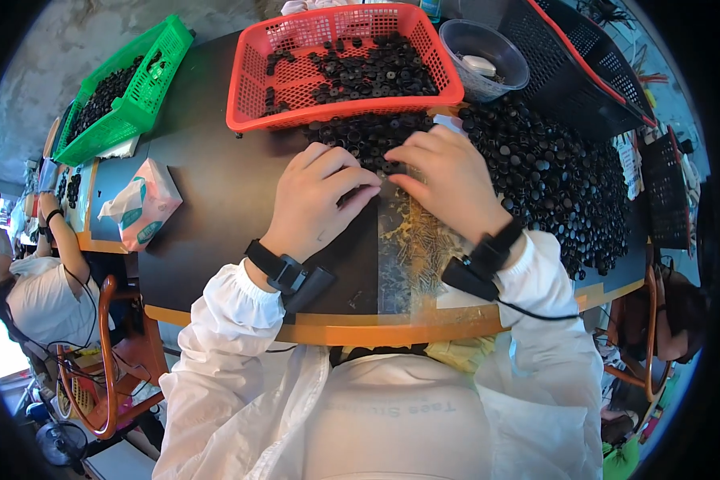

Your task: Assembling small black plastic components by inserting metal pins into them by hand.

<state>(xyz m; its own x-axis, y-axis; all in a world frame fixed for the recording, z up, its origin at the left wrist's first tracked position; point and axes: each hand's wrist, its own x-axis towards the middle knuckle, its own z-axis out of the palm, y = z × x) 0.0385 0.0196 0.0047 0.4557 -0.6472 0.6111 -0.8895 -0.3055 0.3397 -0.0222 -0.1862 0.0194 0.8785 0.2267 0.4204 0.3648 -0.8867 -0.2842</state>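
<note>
Hands both over bench (216, 212), fingertips almost meeting mid-bench. Left hand (316, 196): palm down, fingers curled, thumb near index tip; can't tell if its grip pinches anything. Right hand (450, 178): thumb and index drawn close, small black part (390, 169) right at the tips; can't tell if pinched or lying behind. More loose black parts (360, 130) just beyond fingertips, along near side of red basket (340, 120), itself partly filled with black pieces. Big heap of round black caps (544, 172), right of right hand. Clear bowl (514, 78) beside red basket, white object (478, 65) inside. Green basket (140, 104) far left, dark pieces inside; pink tissue pack (162, 200) near it. Black strap on each wrist. Co-worker seated at far left.
</note>
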